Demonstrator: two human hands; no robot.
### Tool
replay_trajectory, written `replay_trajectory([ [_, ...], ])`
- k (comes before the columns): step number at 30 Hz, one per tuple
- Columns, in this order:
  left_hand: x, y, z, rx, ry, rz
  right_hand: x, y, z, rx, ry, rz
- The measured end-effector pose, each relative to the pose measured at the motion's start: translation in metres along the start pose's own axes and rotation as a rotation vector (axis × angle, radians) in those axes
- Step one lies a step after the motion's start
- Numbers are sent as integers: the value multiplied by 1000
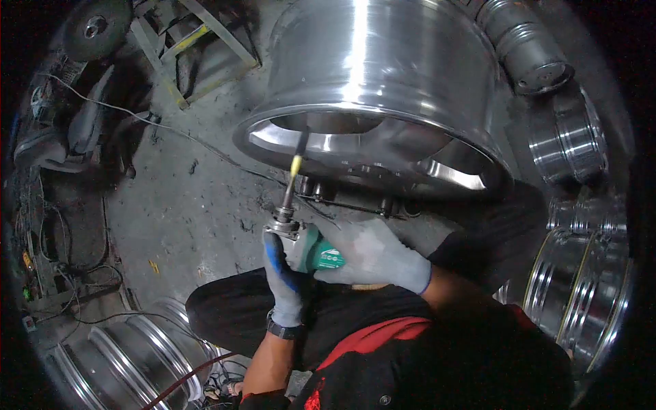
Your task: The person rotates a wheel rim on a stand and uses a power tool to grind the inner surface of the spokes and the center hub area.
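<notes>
Held at centre: a green grinder (321, 254), its thin shaft (292, 179) pointing to 12 o'clock, tip just inside the lip of a big polished wheel rim (383, 75). Wrapped shut around the tool's neck, left hand (283, 273) in a blue-grey knit glove. Closed over its body from 3 o'clock, right hand (372, 254), fingers curled tight. Probably best to keep both grips firm, press lightly, sweep evenly. Mirror-bright, stepped round metal. Spare rims (581, 294) at 4 o'clock, and gritty concrete floor (191, 205) at 9.
</notes>
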State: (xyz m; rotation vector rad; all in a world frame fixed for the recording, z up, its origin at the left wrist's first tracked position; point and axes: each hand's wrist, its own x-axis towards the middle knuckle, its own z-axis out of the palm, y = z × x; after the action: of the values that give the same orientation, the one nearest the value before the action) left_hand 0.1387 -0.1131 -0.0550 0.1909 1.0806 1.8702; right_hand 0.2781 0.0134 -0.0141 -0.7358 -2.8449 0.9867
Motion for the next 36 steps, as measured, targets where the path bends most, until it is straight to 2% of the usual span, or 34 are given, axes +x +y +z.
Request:
replay_trajectory([
  [2,-2,-14,-7,275,-3,25,-11,3,-3,-21,-29,23],
  [3,-1,-16,-3,59,48,-159,-14,4,-4,-41,-55,46],
  [7,-3,-15,2,4,32,-203,-16,4,-2,-107,-118,105],
  [10,3,-15,-9,76,113,-157,-7,2,-1,-40,-89,58],
  [12,4,-2,-6,175,80,-42,3,-3,-2,2,-23,-31],
  [13,3,6,2,412,60,114,8,-4,-1,3,-20,-29],
  [14,3,11,8,415,58,114,14,-4,1,-5,3,-74],
  [16,3,16,15,124,176,65,23,-2,6,-14,28,-118],
  [17,5,15,6,41,133,38,26,0,10,-17,48,-142],
  [19,7,14,2,58,122,56,28,3,14,-20,70,-164],
  [21,6,13,2,72,112,72,27,4,15,-41,58,-149],
  [24,0,2,3,41,130,-24,13,5,9,-34,83,-130],
  [26,-2,-6,3,176,71,3,2,9,10,-40,105,-114],
  [28,-3,-11,0,157,16,-46,-9,13,10,-43,128,-103],
  [30,-5,-20,-1,203,-5,-10,-16,14,6,-102,-3,-2],
  [31,-8,-21,6,64,-4,-73,-19,12,1,-102,-3,-1],
  [32,-10,-25,8,64,-5,-73,-24,8,-8,-99,-74,75],
  [33,-11,-28,9,273,-19,0,-27,5,-13,-95,-146,151],
  [34,-11,-29,9,482,-33,74,-30,6,-11,-95,-146,152],
  [35,-13,-27,8,323,-44,37,-33,9,-8,-93,-120,143],
  [36,-12,-27,5,324,-45,36,-34,9,-7,-92,-93,135],
])
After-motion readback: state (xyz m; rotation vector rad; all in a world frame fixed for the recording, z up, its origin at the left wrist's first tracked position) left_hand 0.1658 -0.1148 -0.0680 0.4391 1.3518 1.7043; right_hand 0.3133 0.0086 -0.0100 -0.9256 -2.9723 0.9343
